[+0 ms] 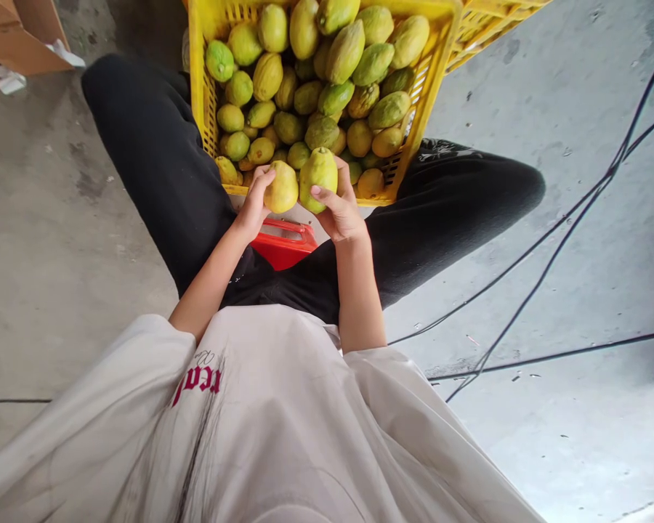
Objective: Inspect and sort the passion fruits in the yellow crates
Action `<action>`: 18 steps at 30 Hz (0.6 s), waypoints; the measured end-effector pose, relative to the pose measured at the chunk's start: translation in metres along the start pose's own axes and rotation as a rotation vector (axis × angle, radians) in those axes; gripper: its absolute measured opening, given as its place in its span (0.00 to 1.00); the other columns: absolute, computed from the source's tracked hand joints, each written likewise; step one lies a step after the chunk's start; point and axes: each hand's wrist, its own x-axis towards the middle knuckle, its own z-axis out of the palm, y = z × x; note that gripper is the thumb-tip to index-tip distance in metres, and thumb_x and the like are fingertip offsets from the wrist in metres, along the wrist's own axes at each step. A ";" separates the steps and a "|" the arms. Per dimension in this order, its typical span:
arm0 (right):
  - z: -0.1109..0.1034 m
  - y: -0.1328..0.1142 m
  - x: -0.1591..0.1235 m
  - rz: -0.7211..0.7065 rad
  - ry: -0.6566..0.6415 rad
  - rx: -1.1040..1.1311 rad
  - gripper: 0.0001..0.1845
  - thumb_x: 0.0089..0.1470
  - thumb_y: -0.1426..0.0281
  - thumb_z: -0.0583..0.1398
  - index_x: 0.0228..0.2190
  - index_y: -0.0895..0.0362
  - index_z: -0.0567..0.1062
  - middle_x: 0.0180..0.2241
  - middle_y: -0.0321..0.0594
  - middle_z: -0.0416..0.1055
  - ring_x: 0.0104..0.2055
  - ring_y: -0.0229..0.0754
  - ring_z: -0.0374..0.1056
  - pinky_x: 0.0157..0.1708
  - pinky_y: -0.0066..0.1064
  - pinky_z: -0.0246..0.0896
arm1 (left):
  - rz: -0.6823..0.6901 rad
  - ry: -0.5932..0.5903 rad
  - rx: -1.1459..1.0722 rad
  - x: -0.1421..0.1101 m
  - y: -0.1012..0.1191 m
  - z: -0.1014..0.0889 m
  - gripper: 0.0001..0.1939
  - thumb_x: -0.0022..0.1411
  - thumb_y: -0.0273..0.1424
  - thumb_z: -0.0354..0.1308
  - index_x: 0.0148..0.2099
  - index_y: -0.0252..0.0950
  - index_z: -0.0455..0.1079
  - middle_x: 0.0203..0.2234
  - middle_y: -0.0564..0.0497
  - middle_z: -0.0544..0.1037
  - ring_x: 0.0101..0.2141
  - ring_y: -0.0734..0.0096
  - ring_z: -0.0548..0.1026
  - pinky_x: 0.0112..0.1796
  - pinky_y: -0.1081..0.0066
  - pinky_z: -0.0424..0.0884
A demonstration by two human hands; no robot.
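My left hand [254, 202] is closed around a yellow lemon [282, 187], thumb on its near side. Close beside it, my right hand [342, 211] grips a larger, greener lemon [319, 176] that stands with its stem end up. The two fruits are nearly touching over the near rim of a yellow plastic crate [433, 94]. Inside the crate lie several layers of yellow and green lemons [346, 52]. The fingers behind both held fruits are partly hidden.
A red plastic stool [284, 250] shows between my legs, which straddle the crate. Another yellow crate [482, 25] stands behind at the right. Black cables [556, 247] cross the concrete floor at the right. A cardboard box [27, 36] is at the upper left.
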 end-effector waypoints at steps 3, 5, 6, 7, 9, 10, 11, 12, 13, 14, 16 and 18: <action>-0.003 0.007 0.003 -0.038 0.057 -0.031 0.33 0.47 0.61 0.83 0.49 0.36 0.76 0.52 0.26 0.81 0.65 0.52 0.75 0.62 0.47 0.85 | 0.011 -0.004 0.028 0.001 0.002 0.001 0.07 0.84 0.27 0.52 0.50 0.44 0.69 0.51 0.49 0.83 0.70 0.55 0.78 0.65 0.62 0.80; -0.002 0.010 0.006 -0.051 0.101 -0.033 0.33 0.47 0.58 0.84 0.49 0.37 0.76 0.52 0.25 0.80 0.59 0.50 0.76 0.57 0.45 0.88 | 0.022 -0.024 0.063 0.003 0.000 -0.001 0.08 0.84 0.26 0.51 0.52 0.44 0.68 0.53 0.48 0.83 0.69 0.55 0.79 0.63 0.62 0.82; -0.002 0.011 0.007 -0.057 0.126 -0.028 0.33 0.48 0.55 0.84 0.49 0.37 0.77 0.51 0.25 0.80 0.57 0.49 0.76 0.56 0.44 0.88 | 0.032 -0.040 0.084 0.005 -0.001 -0.003 0.07 0.84 0.27 0.52 0.53 0.45 0.68 0.55 0.48 0.83 0.69 0.54 0.79 0.62 0.61 0.83; -0.002 0.012 0.009 -0.061 0.148 -0.021 0.31 0.50 0.51 0.83 0.49 0.38 0.77 0.50 0.25 0.81 0.56 0.48 0.76 0.57 0.44 0.88 | 0.046 -0.063 0.102 0.007 -0.004 -0.006 0.06 0.84 0.28 0.53 0.55 0.45 0.68 0.57 0.48 0.82 0.70 0.53 0.80 0.61 0.60 0.84; -0.003 0.014 0.013 -0.054 0.171 -0.014 0.26 0.56 0.42 0.77 0.48 0.38 0.79 0.49 0.27 0.84 0.59 0.51 0.77 0.59 0.46 0.87 | 0.078 -0.120 0.133 0.013 -0.009 -0.013 0.07 0.84 0.30 0.57 0.59 0.46 0.69 0.61 0.48 0.80 0.69 0.50 0.80 0.60 0.54 0.86; -0.005 0.015 0.015 -0.043 0.171 -0.012 0.26 0.58 0.38 0.74 0.48 0.38 0.80 0.50 0.29 0.85 0.62 0.53 0.77 0.60 0.47 0.86 | 0.099 -0.152 0.148 0.016 -0.013 -0.017 0.10 0.83 0.32 0.61 0.61 0.47 0.69 0.63 0.48 0.79 0.69 0.48 0.81 0.60 0.51 0.87; -0.007 0.016 0.017 -0.029 0.165 -0.011 0.26 0.59 0.37 0.71 0.48 0.38 0.80 0.52 0.31 0.86 0.66 0.55 0.77 0.60 0.48 0.85 | 0.124 -0.178 0.166 0.021 -0.016 -0.021 0.14 0.81 0.34 0.66 0.62 0.48 0.69 0.64 0.48 0.79 0.68 0.47 0.81 0.60 0.49 0.87; -0.009 0.018 0.019 -0.018 0.154 -0.010 0.25 0.59 0.37 0.69 0.47 0.39 0.81 0.53 0.32 0.87 0.70 0.57 0.75 0.61 0.50 0.84 | 0.152 -0.197 0.187 0.025 -0.020 -0.025 0.20 0.78 0.36 0.72 0.63 0.49 0.68 0.64 0.49 0.79 0.68 0.46 0.81 0.60 0.47 0.88; -0.012 0.020 0.021 -0.013 0.137 -0.008 0.24 0.59 0.38 0.68 0.47 0.40 0.81 0.55 0.34 0.87 0.73 0.58 0.73 0.62 0.51 0.84 | 0.183 -0.202 0.209 0.030 -0.024 -0.029 0.25 0.73 0.38 0.78 0.63 0.50 0.69 0.64 0.49 0.79 0.67 0.46 0.81 0.61 0.47 0.88; -0.014 0.022 0.022 -0.014 0.115 0.001 0.23 0.59 0.40 0.68 0.47 0.40 0.80 0.55 0.34 0.88 0.76 0.59 0.71 0.64 0.52 0.82 | 0.214 -0.199 0.229 0.035 -0.028 -0.033 0.30 0.69 0.39 0.82 0.63 0.51 0.69 0.62 0.49 0.80 0.68 0.45 0.81 0.63 0.48 0.87; -0.016 0.024 0.024 -0.019 0.056 0.037 0.22 0.57 0.43 0.69 0.47 0.41 0.80 0.55 0.33 0.88 0.79 0.59 0.68 0.69 0.53 0.78 | 0.267 -0.192 0.259 0.044 -0.034 -0.038 0.33 0.64 0.40 0.85 0.63 0.51 0.72 0.61 0.49 0.81 0.70 0.42 0.79 0.65 0.49 0.85; -0.015 0.024 0.024 -0.016 0.002 0.077 0.24 0.54 0.46 0.72 0.47 0.41 0.79 0.51 0.31 0.89 0.79 0.58 0.68 0.73 0.53 0.74 | 0.319 -0.205 0.284 0.051 -0.038 -0.041 0.33 0.63 0.43 0.85 0.64 0.50 0.75 0.62 0.48 0.81 0.73 0.39 0.77 0.68 0.48 0.82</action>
